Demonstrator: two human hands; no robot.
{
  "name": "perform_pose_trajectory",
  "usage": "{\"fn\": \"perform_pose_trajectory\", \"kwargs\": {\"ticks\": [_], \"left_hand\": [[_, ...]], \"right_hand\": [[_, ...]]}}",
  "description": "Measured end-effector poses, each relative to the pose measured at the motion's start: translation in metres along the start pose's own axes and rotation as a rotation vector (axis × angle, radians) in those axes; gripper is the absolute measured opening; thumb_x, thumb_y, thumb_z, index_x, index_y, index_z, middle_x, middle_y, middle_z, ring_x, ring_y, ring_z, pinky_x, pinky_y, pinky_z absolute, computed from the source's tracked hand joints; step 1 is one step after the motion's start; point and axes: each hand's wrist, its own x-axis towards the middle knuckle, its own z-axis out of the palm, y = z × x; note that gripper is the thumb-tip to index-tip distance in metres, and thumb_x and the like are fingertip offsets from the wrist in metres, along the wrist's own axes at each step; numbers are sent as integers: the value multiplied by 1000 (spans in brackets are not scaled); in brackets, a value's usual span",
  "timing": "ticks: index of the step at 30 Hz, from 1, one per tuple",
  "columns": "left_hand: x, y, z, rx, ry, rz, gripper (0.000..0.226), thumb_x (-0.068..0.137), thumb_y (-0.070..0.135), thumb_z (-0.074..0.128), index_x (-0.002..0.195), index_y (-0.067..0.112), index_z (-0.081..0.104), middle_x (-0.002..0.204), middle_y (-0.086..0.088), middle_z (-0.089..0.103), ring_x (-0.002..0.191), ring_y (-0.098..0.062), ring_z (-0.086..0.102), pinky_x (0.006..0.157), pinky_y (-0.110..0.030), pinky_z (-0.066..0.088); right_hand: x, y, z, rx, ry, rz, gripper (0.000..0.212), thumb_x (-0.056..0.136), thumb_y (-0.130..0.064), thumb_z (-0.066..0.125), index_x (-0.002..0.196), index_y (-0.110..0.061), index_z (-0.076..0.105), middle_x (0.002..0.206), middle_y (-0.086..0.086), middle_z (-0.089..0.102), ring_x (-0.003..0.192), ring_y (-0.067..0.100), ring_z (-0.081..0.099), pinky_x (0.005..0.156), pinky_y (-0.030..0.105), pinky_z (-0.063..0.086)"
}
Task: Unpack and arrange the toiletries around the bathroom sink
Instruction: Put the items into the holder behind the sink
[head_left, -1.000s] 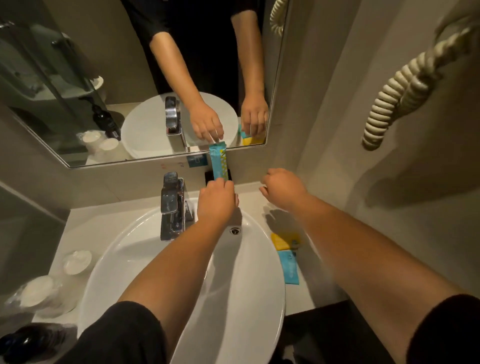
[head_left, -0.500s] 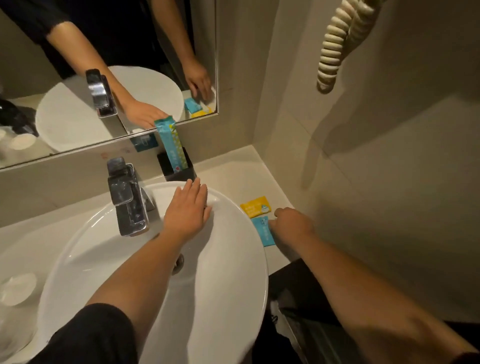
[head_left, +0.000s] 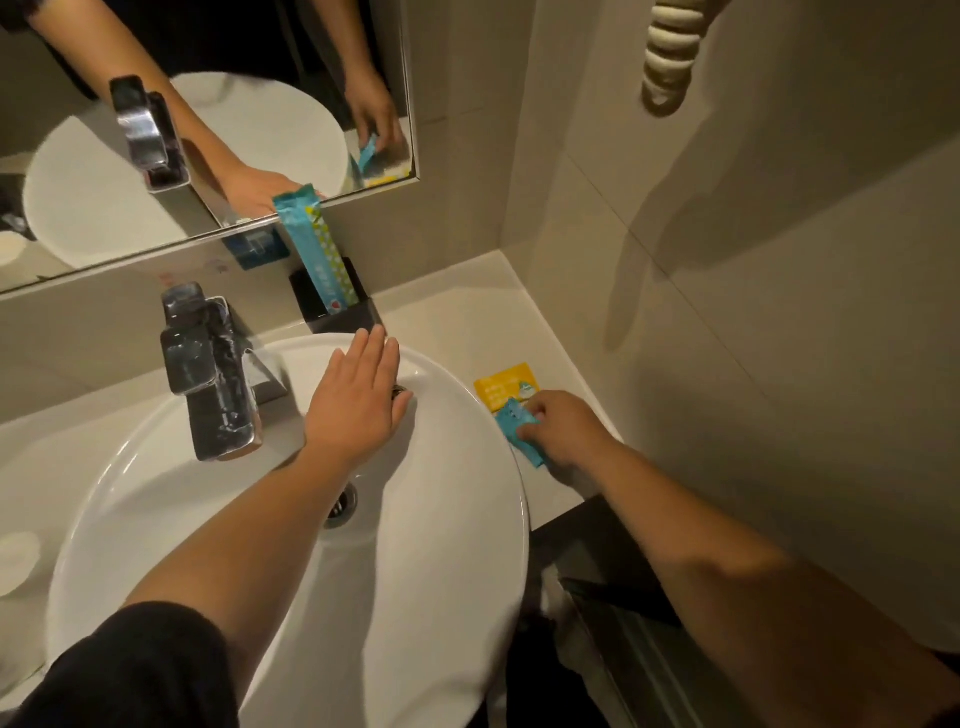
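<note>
A tall teal packet (head_left: 316, 249) stands upright in a small black holder (head_left: 347, 317) against the wall behind the white sink (head_left: 457, 519). My left hand (head_left: 358, 400) lies flat and open over the sink's far rim, holding nothing. My right hand (head_left: 563, 434) pinches a small blue sachet (head_left: 517, 431) and lifts its edge off the counter to the right of the sink. A yellow sachet (head_left: 506, 387) lies flat on the counter just beyond it.
A chrome tap (head_left: 208, 374) stands behind the basin on the left. The mirror (head_left: 208, 104) runs along the back wall. A coiled cream cord (head_left: 670, 57) hangs on the right wall. White cup lids (head_left: 18, 564) sit at the far left. The counter's corner (head_left: 493, 291) lies behind the sachets.
My left hand let go of the teal packet, which now stands in the holder, and came to rest on the sink rim. My right hand dropped to the counter and took hold of the blue sachet.
</note>
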Motion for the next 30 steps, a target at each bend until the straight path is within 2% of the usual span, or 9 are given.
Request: {"fn": "perform_pose_trajectory", "kwargs": {"ticks": [2, 5, 12, 18, 21, 25, 28, 30], "left_hand": [[0, 1, -1, -4, -2, 0, 67, 97, 47, 32, 149, 7, 20, 158, -15, 17, 146, -32, 12, 115, -49, 20], [-1, 2, -3, -4, -5, -2, 67, 97, 45, 33, 149, 6, 20, 158, -16, 16, 146, -32, 11, 115, -48, 19], [-2, 2, -1, 17, -8, -24, 67, 98, 49, 26, 151, 9, 13, 159, -12, 11, 147, -28, 5, 118, -44, 12], [-1, 3, 4, 62, 4, -45, 67, 98, 50, 23, 151, 11, 13, 159, -10, 11, 147, -27, 6, 117, -42, 8], [-1, 3, 3, 56, 5, -47, 67, 98, 50, 22, 150, 11, 13, 159, -10, 12, 147, -27, 6, 117, -42, 9], [-1, 4, 3, 65, 6, -58, 67, 97, 51, 21, 151, 12, 13, 159, -9, 12, 147, -26, 6, 116, -41, 7], [-1, 4, 2, 62, 4, -62, 67, 98, 52, 22, 151, 12, 14, 159, -9, 13, 147, -26, 7, 116, -41, 7], [-1, 5, 1, 71, 10, -61, 66, 98, 51, 25, 150, 11, 16, 159, -9, 14, 147, -26, 8, 116, -40, 7]], "right_hand": [[15, -14, -22, -172, -27, -145, 22, 81, -20, 69, 102, -14, 65, 102, 6, 63, 88, 20, 57, 69, 27, 39], [41, -40, -44, -383, -130, -249, 21, 82, -20, 67, 103, -16, 66, 104, 3, 60, 87, 16, 52, 71, 29, 41], [79, -51, -38, -599, -332, -261, 9, 79, -15, 70, 84, -19, 64, 94, 3, 64, 83, 20, 57, 66, 29, 42], [92, -50, -33, -710, -370, -310, 14, 79, -22, 71, 77, -23, 57, 88, 1, 60, 80, 20, 55, 65, 31, 41], [94, -45, -34, -706, -359, -315, 14, 81, -24, 68, 87, -22, 56, 96, 2, 61, 87, 21, 55, 75, 36, 46], [94, -35, -36, -598, -315, -319, 23, 83, -22, 67, 95, -25, 47, 106, 3, 61, 88, 20, 54, 69, 31, 42], [92, -33, -37, -521, -307, -305, 41, 84, -19, 67, 119, -23, 46, 125, 2, 59, 103, 23, 56, 78, 32, 43], [91, -35, -38, -554, -321, -302, 48, 86, -20, 66, 130, -21, 47, 129, 3, 58, 109, 23, 55, 82, 31, 42]]}}
